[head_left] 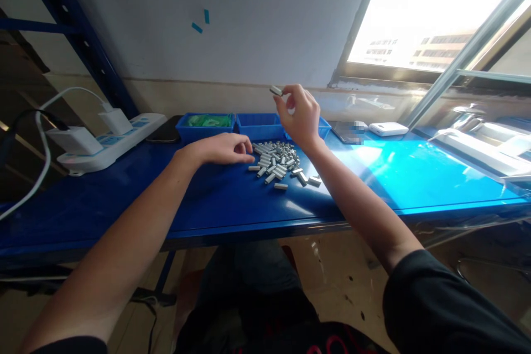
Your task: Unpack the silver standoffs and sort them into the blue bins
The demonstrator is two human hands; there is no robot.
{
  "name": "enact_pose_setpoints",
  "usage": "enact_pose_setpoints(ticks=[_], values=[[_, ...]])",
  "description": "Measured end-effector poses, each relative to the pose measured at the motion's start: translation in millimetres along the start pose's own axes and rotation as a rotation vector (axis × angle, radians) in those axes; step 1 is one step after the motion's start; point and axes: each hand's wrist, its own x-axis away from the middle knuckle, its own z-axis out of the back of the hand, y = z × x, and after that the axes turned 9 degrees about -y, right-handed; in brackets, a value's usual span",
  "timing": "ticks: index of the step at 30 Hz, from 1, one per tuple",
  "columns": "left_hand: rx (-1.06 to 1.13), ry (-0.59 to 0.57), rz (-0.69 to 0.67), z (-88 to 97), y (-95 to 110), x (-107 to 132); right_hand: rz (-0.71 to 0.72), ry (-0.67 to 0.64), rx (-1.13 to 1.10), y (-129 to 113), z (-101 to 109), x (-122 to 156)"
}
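My right hand (pixel 301 116) is raised above the table, thumb and forefinger pinching one short, bar-shaped silvery metal piece (pixel 276 90). Below it, a loose pile of similar metal pieces (pixel 279 161) lies on the blue table (pixel 232 199), some standing on end, others on their sides. At the pile's left edge rests my left hand (pixel 224 149), its fingers bent and a gap between thumb and forefinger. Nothing shows in that hand.
Behind the pile stand a blue bin (pixel 206 131) with green packets, a second blue bin (pixel 258 134) and a third (pixel 326 128), partly hidden by my right hand. At left is a power strip (pixel 112 144) with chargers; at right, a white device (pixel 388 129).
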Motion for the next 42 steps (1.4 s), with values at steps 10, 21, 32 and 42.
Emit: enact_pose_setpoints(ticks=[10,21,32,42], values=[[-0.113,-0.043,0.031,-4.0,6.8,-0.9,0.038,-0.669,-0.028,21.8,-0.7,17.5],[0.122,0.396,-0.114,-2.0,-0.8,-7.6,0.268,-0.377,-0.05,-23.1,5.8,23.3],[-0.061,0.292,-0.069,-20.2,-1.4,-16.2,-0.072,-0.009,0.039,-11.3,13.4,2.8],[-0.321,0.067,0.103,-24.8,-7.5,-20.0,-0.023,-0.931,0.16,20.1,2.2,18.9]])
